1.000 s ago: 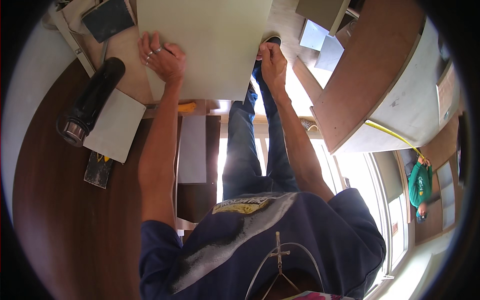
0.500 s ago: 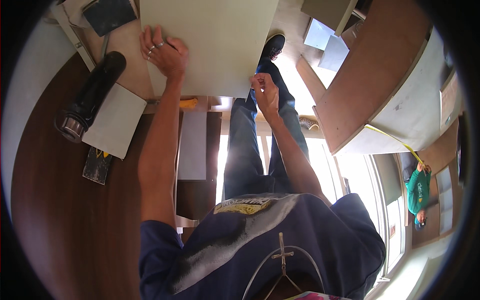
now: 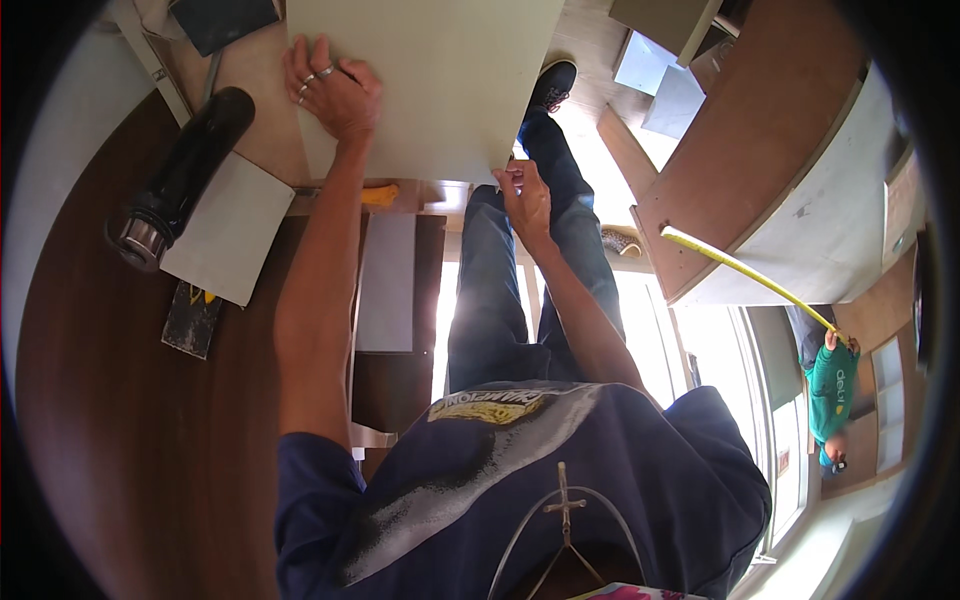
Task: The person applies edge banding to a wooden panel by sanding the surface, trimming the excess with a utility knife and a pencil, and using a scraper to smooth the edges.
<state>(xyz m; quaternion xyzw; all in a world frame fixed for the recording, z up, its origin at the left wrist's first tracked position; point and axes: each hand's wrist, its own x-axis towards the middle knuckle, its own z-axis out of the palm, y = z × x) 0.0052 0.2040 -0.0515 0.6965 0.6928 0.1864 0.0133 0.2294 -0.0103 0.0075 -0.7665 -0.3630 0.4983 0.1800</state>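
Note:
A pale, smooth board lies flat before me at the top of the view. My left hand, with rings on it, rests on the board near its left edge, fingers apart and palm down. At the board's near right corner is my right hand, its fingers curled and pinched together. Whatever sits between those fingertips, if anything, is too small or hidden to make out.
Left of me stand a black bottle, a white panel and a dark block. An orange-yellow object pokes out below the board. Large brown panels lean at right; a person in green holds a yellow tape measure.
My right hand has shifted slightly down and stays pinched by the corner. My left hand stays on the board. The other person's yellow tape now reaches further left.

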